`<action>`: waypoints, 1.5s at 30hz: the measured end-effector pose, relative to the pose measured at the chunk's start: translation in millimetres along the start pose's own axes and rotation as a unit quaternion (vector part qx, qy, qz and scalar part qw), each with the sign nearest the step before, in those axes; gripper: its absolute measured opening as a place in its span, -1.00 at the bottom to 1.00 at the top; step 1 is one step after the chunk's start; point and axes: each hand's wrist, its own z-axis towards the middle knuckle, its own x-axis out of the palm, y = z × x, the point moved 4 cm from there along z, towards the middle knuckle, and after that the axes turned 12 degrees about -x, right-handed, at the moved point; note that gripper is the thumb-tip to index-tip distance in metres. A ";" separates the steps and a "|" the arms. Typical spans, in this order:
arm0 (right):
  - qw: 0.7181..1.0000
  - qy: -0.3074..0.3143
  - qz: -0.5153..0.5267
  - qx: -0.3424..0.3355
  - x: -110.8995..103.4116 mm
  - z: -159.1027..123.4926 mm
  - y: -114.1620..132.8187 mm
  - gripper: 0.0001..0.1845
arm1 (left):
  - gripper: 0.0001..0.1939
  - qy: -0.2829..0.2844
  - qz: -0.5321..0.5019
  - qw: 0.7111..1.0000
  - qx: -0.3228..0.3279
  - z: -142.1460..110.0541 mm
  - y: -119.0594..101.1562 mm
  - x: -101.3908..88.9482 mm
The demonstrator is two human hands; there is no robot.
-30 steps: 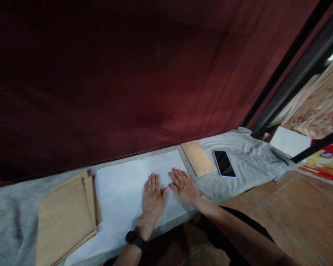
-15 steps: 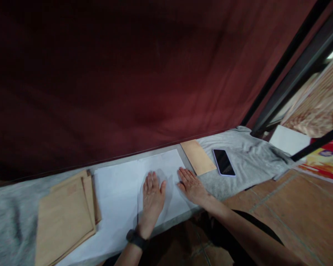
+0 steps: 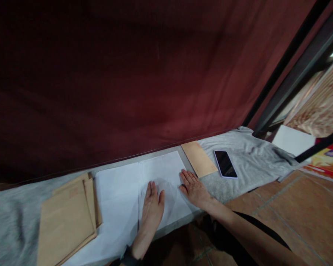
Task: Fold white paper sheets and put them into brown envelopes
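Note:
White paper sheets (image 3: 116,207) lie spread on a narrow surface covered with grey cloth. My left hand (image 3: 153,207), with a dark watch (image 3: 129,256) at the wrist, rests near the middle of the paper, fingers stretched out and thumb apart. At the paper's right edge my right hand (image 3: 193,187) lies flat with its fingers extended. A single brown envelope (image 3: 199,159) is just beyond the right fingertips. Left of my hands, a stack of brown envelopes (image 3: 66,218) overlaps the paper. Neither hand grips anything.
A phone (image 3: 225,163) lies right of the single envelope on the grey cloth (image 3: 255,162). Dark red fabric (image 3: 155,81) hangs behind the surface. Black bars (image 3: 285,66) stand at the right, with a white box (image 3: 293,140) and a tiled floor (image 3: 302,207) there.
My left hand has slid slightly towards me over the paper. My right hand stays at the paper's right edge. The whole view has shifted a little.

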 end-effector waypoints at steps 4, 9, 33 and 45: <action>0.999 0.012 0.023 -0.035 -5.0 4.7 9.8 -0.44 | -0.37 0.001 0.043 0.997 0.064 -6.9 -15.8 14.1; 0.994 0.036 0.052 -0.093 -1.0 12.0 27.5 -0.47 | -0.40 -0.022 0.131 0.981 0.144 -3.8 -30.2 19.6; 0.974 0.139 0.158 -0.082 -31.3 -27.3 -9.3 -0.21 | -0.20 0.155 0.203 0.934 0.249 -45.9 -27.3 -14.2; 0.938 0.238 0.237 -0.089 -47.0 -37.4 -7.3 0.08 | -0.17 0.246 0.221 0.921 0.207 -55.7 -33.2 -41.6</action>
